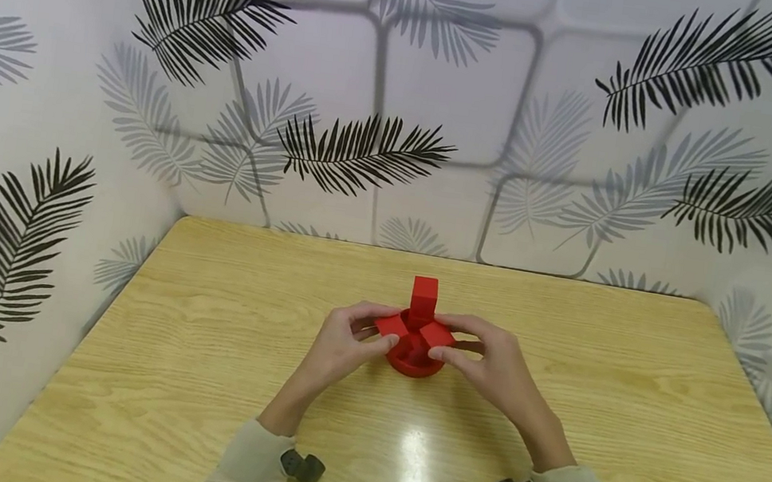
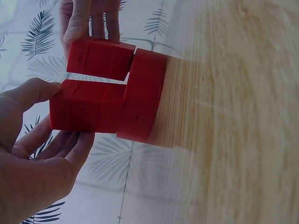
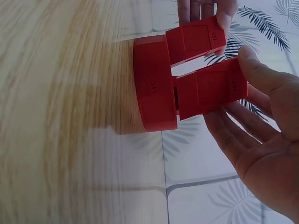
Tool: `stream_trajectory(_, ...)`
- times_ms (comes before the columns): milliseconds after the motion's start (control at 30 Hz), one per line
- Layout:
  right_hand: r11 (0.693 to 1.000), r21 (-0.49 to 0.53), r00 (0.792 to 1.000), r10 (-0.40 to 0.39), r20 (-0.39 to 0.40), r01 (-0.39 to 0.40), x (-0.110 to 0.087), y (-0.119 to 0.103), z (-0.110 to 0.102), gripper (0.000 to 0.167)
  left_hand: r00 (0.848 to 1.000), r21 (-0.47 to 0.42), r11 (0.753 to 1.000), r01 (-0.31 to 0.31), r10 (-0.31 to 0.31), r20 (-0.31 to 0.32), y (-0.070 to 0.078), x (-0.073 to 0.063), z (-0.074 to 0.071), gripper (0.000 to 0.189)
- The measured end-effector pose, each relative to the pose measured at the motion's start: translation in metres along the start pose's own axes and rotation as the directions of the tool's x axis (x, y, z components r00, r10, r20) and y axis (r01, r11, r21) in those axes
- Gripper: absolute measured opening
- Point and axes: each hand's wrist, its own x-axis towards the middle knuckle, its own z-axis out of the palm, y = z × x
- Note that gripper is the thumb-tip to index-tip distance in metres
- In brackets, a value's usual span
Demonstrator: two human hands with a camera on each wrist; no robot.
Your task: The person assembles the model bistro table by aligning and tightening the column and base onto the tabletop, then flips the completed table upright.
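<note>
A round red base (image 1: pixel 414 369) sits on the wooden table, with red blocks standing up from its rim. My left hand (image 1: pixel 339 344) pinches the upper end of the left block (image 1: pixel 391 325), thumb on the near side and fingers behind. On the other side, the right block (image 1: pixel 437 334) is held the same way by my right hand (image 1: pixel 499 367). Between them at the back rises a third block (image 1: pixel 425 292), which neither hand touches. Small numbers mark the base (image 2: pixel 144 95) and blocks in both wrist views. In the right wrist view a narrow gap shows between the right block (image 3: pixel 210 86) and the base.
The wooden table (image 1: pixel 217 317) extends around the base on all sides. A wall covering with a leaf pattern (image 1: pixel 441 87) rises behind the table's back edge and along both sides. Dark wrist cameras (image 1: pixel 303 468) are strapped over both pale sleeves.
</note>
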Motion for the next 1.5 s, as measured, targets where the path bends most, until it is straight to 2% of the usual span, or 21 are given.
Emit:
stream_trajectory(167, 0.999, -0.035, 0.999, 0.021, -0.029, -0.022, 0.002, 0.0, 0.002, 0.05, 1.0, 0.003, 1.0, 0.002, -0.002, 0.001, 0.0, 0.001, 0.0, 0.04)
stream_trajectory(600, 0.999, -0.041, 0.999, -0.012, -0.032, 0.01, 0.011, 0.002, 0.004, 0.044, 1.0, -0.005, 1.0, -0.006, 0.006, 0.008, 0.001, 0.001, 0.0, 0.039)
stream_trajectory(767, 0.995, -0.09, 0.999, -0.04, -0.019, 0.038, 0.014, 0.004, 0.005, 0.043, 1.0, -0.005, 1.0, 0.0, 0.0, 0.005, -0.001, 0.001, 0.0, 0.039)
stream_trajectory(1067, 0.988, -0.15, 0.999, -0.043, -0.007, 0.041, 0.012, 0.004, 0.003, 0.038, 1.0, -0.001, 1.0, 0.008, -0.008, -0.009, 0.001, 0.0, 0.0, 0.039)
stream_trajectory(1267, 0.979, -0.2, 0.999, -0.047, -0.006, 0.045, 0.013, 0.003, 0.004, 0.044, 1.0, -0.002, 1.0, -0.002, 0.002, -0.011, -0.001, 0.001, 0.0, 0.039)
stream_trajectory(1400, 0.972, -0.233, 0.999, -0.032, 0.027, 0.037, 0.016, 0.004, 0.007, 0.044, 1.0, -0.012, 1.0, -0.005, 0.005, -0.011, -0.002, 0.002, 0.0, 0.039)
stream_trajectory(1500, 0.966, -0.257, 1.0, -0.001, 0.015, 0.005, 0.016, 0.005, 0.007, 0.044, 1.0, -0.007, 1.0, -0.004, 0.004, -0.012, -0.001, 0.001, 0.001, 0.039)
